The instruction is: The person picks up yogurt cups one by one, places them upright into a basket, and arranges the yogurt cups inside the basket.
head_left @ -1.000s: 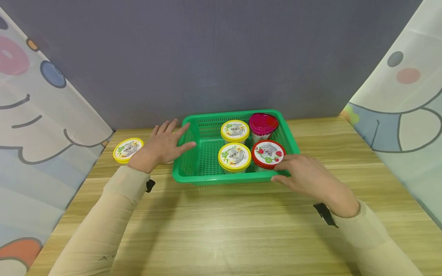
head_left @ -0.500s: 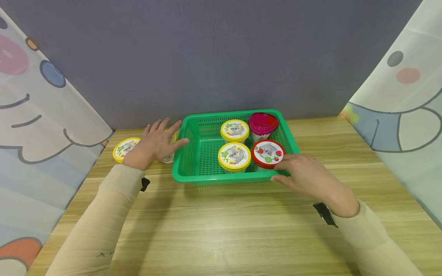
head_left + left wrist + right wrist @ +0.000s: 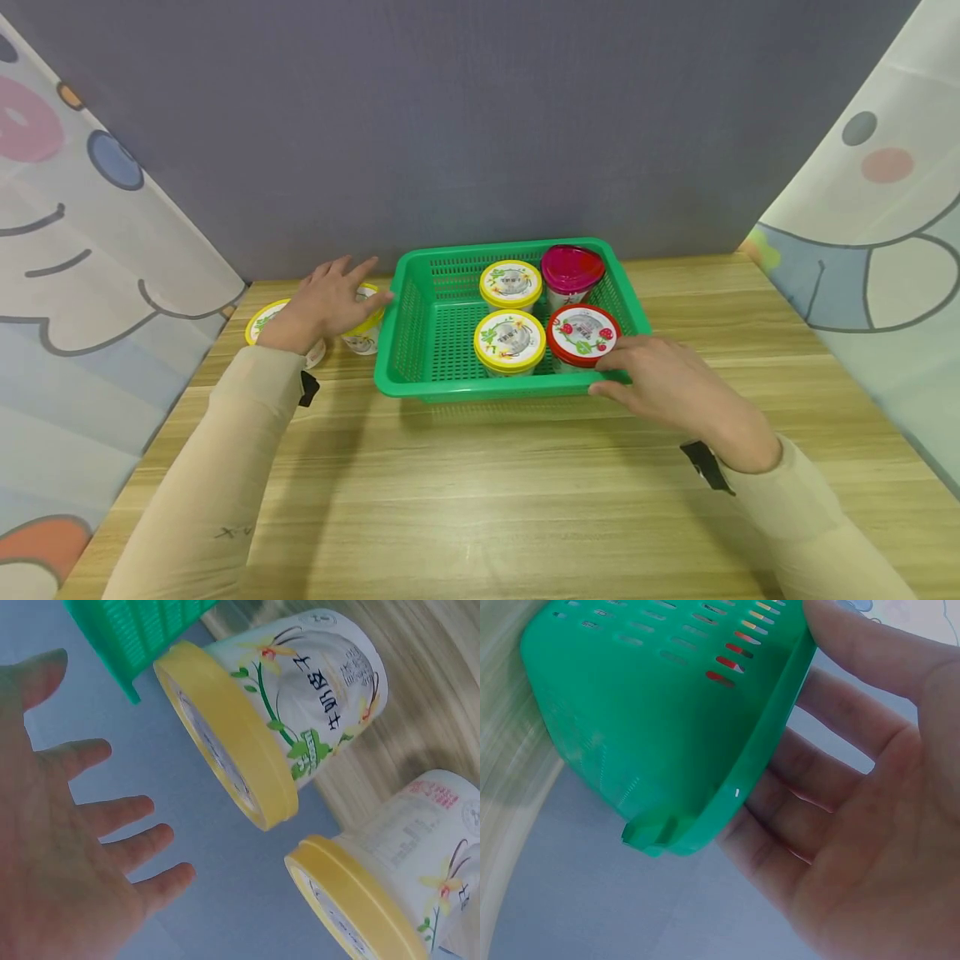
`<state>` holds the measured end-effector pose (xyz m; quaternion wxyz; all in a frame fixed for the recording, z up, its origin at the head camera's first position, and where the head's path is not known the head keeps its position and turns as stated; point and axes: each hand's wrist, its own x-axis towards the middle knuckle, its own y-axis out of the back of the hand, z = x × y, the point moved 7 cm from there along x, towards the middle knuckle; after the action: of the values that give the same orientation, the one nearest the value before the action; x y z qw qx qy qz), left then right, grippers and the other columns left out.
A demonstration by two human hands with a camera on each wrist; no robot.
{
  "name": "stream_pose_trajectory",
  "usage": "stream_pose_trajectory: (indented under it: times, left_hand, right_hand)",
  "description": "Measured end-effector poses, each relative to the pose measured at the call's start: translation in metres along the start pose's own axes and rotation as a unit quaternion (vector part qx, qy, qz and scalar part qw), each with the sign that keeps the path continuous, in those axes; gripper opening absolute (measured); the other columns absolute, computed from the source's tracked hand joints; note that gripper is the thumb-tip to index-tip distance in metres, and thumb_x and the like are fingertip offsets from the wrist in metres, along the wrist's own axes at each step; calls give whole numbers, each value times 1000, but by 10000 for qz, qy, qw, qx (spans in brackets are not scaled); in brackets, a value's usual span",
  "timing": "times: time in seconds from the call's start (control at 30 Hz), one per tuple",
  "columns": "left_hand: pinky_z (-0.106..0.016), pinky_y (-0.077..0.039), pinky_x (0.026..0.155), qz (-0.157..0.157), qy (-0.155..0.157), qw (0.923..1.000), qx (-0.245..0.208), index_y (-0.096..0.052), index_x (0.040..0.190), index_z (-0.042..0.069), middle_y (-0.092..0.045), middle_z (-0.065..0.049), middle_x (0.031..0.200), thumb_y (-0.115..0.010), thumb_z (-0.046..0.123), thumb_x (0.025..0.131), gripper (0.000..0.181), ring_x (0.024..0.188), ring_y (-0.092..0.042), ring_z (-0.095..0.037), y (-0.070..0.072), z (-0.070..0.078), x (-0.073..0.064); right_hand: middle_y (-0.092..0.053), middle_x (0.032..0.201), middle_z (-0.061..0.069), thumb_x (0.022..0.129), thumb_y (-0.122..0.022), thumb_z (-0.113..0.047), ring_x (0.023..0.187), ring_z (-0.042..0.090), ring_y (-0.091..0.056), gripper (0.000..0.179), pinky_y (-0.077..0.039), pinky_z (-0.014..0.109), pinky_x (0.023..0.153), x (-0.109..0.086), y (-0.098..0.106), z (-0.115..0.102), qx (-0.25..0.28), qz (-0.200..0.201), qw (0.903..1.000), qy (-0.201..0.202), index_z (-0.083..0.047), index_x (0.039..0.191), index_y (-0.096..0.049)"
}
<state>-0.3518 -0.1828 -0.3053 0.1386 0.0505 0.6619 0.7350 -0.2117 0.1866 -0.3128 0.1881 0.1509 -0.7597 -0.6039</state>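
My left hand (image 3: 318, 302) hovers with spread fingers over two white pudding cups with yellow lids, left of the green basket. The nearer cup (image 3: 315, 690) stands close to the basket; the other cup (image 3: 412, 847) is partly hidden by my hand in the head view. The left wrist view shows a gap between my fingers and both lids. At the front right corner of the green plastic basket (image 3: 450, 388), my right hand (image 3: 675, 383) grips the rim, thumb outside and fingers over the edge. A red-lidded cup (image 3: 583, 333) stands beside those fingers.
Inside the basket are two yellow-lidded cups, one at the back (image 3: 510, 283) and one in front (image 3: 509, 342), plus a cup with a magenta lid (image 3: 572, 268). A grey panel (image 3: 480, 125) rises behind the wooden table (image 3: 465, 492). Cartoon-printed sheets flank both sides.
My left hand has moved left, away from the basket's left rim and over the cups outside, uncovering the nearer one. The right hand and basket have stayed put.
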Motion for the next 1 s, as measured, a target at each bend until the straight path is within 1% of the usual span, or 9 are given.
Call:
stream_pose_trajectory:
  times: [0.17, 0.27, 0.5, 0.63, 0.87, 1.0]
  left_hand:
    - [-70, -14, 114, -75, 158, 9998, -7, -17, 164, 15, -10, -30, 164, -30, 63, 104, 78, 148, -11, -55, -2, -6, 2]
    - [-70, -14, 114, -132, 199, 9997, -9, -17, 164, 15, -10, -31, 164, -31, 61, 104, 77, 147, -11, -56, -4, -9, 2]
    - [-73, -20, 111, -245, 157, 9996, -12, -20, 163, 12, -17, -33, 161, -38, 51, 106, 72, 144, -17, -59, -8, -12, 3]
    - [-74, -22, 109, -319, 165, 9994, 22, -21, 163, 12, -19, -32, 160, -40, 53, 104, 75, 144, -18, -59, -13, -13, 5]
    - [-74, -27, 107, -408, 140, 9990, 84, -20, 163, 12, -22, -31, 159, -48, 51, 100, 79, 143, -22, -58, -18, -12, 7]
    - [-75, -25, 107, -549, 150, 9984, 29, -21, 163, 12, -22, -31, 160, -52, 53, 98, 83, 143, -20, -58, -20, -11, 7]
  right_hand:
    - [-71, 115, 9, 89, -80, -34, 107, 34, -66, 27, -53, 56, 84, 0, 1, -1, -7, 10, 10000, -4, -13, 106, -79]
    - [-71, 115, 9, 88, -80, -34, 107, 35, -66, 27, -53, 56, 84, 0, 1, -1, -22, 15, 10000, 4, -13, 106, -79]
    - [-71, 117, 11, 88, -80, -35, 108, 36, -66, 29, -53, 57, 84, 0, 1, -1, -35, -3, 10000, -36, -12, 107, -79]
    - [-70, 118, 12, 88, -80, -34, 109, 37, -65, 30, -53, 57, 85, -1, 1, -1, -36, -12, 10000, -41, -12, 107, -79]
    - [-70, 118, 11, 89, -80, -35, 108, 36, -66, 30, -53, 56, 84, -1, 1, -1, -49, -13, 10000, -41, -12, 107, -79]
    - [-71, 116, 10, 88, -80, -35, 107, 35, -66, 29, -54, 56, 83, -1, 1, -1, -39, 4, 10000, -28, -12, 107, -79]
